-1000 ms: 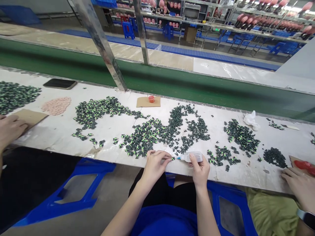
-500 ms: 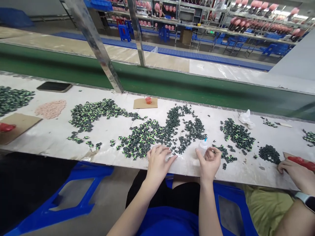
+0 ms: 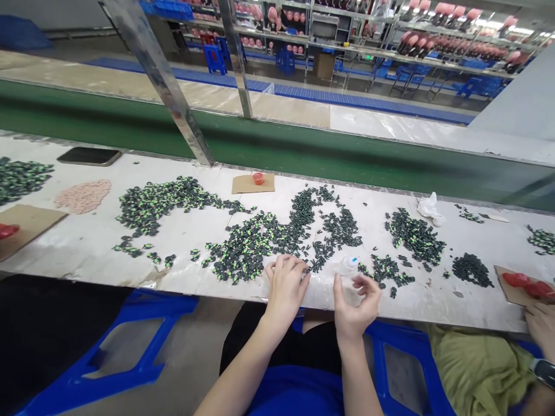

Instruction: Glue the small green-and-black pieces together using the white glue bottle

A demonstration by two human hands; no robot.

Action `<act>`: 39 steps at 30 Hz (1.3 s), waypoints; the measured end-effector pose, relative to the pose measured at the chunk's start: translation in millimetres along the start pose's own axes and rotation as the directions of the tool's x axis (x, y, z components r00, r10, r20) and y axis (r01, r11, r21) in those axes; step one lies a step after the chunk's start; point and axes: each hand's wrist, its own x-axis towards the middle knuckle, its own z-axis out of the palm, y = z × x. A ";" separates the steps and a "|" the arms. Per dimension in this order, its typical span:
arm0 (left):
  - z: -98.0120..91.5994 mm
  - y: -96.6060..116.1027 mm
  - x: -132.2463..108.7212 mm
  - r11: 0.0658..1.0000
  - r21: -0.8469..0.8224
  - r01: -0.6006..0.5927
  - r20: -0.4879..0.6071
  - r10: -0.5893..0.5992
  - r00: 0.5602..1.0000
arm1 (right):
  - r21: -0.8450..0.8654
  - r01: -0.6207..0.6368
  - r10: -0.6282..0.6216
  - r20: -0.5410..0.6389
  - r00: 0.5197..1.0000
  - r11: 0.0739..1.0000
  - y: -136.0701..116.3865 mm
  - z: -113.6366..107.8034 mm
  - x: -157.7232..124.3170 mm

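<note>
My left hand (image 3: 287,284) rests at the near edge of a heap of black and green pieces (image 3: 243,245), its fingers bent and drawn together near small dark pieces; what they hold is too small to make out. My right hand (image 3: 356,300) is a little to the right, thumb and fingers apart, with nothing visible gripped. Just beyond its fingertips a clear bottle with a blue tip (image 3: 348,264) leans or lies on the table, the tip pointing right. Small dark pieces (image 3: 342,226) are spread behind both hands.
A cardboard piece with a red cup (image 3: 258,178) lies at the back of the table. More piles, a phone (image 3: 89,156) and crumpled white tissue (image 3: 429,207) are around. At the right, a co-worker's hand (image 3: 543,323) is beside red items on cardboard (image 3: 511,296). A metal post stands behind.
My right hand has let go of the bottle, which was upright and is now tilted. My left hand has moved slightly right with fingers more bent. The co-worker's hand has moved back off the cardboard.
</note>
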 end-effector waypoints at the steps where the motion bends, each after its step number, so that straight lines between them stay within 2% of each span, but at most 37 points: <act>1: -1.4 -0.1 0.0 0.999 -0.030 -0.038 0.023 0.039 0.999 | 0.029 -0.028 0.025 0.101 0.995 0.999 -2.7 -0.9 -4.6; 2: -3.2 -0.4 -0.2 0.995 -0.062 -0.076 0.047 0.079 0.996 | 0.068 -0.088 0.071 0.223 0.972 0.994 -4.5 -1.0 -7.9; 5: -8.7 -2.3 -1.2 0.973 -0.151 -0.173 0.088 0.188 0.978 | 0.140 -0.287 0.177 0.517 0.837 0.948 -4.6 2.4 -9.4; 8: -12.4 -6.0 -2.8 0.953 -0.199 -0.228 0.037 0.240 0.970 | 0.186 -0.364 0.171 0.636 0.753 0.913 -0.8 5.9 -4.3; 11: -12.7 -9.7 -4.7 0.948 -0.200 -0.248 -0.024 0.248 0.968 | 0.201 -0.417 0.175 0.689 0.703 0.886 1.9 7.5 -1.9; 13: -11.6 -12.2 -6.3 0.952 -0.193 -0.239 -0.035 0.237 0.971 | 0.192 -0.431 0.187 0.696 0.693 0.882 2.6 8.5 -2.5; 15: -10.5 -15.8 -8.3 0.964 -0.176 -0.198 -0.047 0.192 0.980 | 0.162 -0.403 0.192 0.684 0.703 0.901 2.9 9.4 -3.3; 21: -11.3 -33.9 -19.0 0.997 -0.074 -0.031 -0.108 0.023 0.994 | -0.029 -0.181 0.163 0.591 0.790 0.983 1.7 8.3 -1.9; 23: -11.1 -37.2 -23.1 0.998 -0.058 -0.013 -0.108 0.007 0.994 | -0.046 -0.148 0.145 0.606 0.782 0.988 0.0 7.3 -1.6; 27: -7.4 -36.3 -27.9 0.999 -0.047 -0.014 -0.070 0.011 0.997 | -0.051 -0.109 0.115 0.681 0.724 0.993 -3.4 8.0 -1.8; 30: -3.2 -33.9 -28.1 0.999 -0.031 -0.005 -0.089 0.002 0.996 | -0.072 -0.086 0.111 0.708 0.698 0.994 -5.1 10.5 -2.1; 35: -0.2 -31.4 -27.0 1.000 -0.013 -0.010 -0.101 0.008 0.995 | -0.132 -0.085 0.153 0.688 0.709 0.988 -9.3 13.1 -3.0; 39: -3.7 -32.5 -27.4 0.999 0.006 0.032 -0.103 -0.032 0.994 | -0.181 -0.052 0.164 0.685 0.710 0.982 -13.0 13.0 -5.2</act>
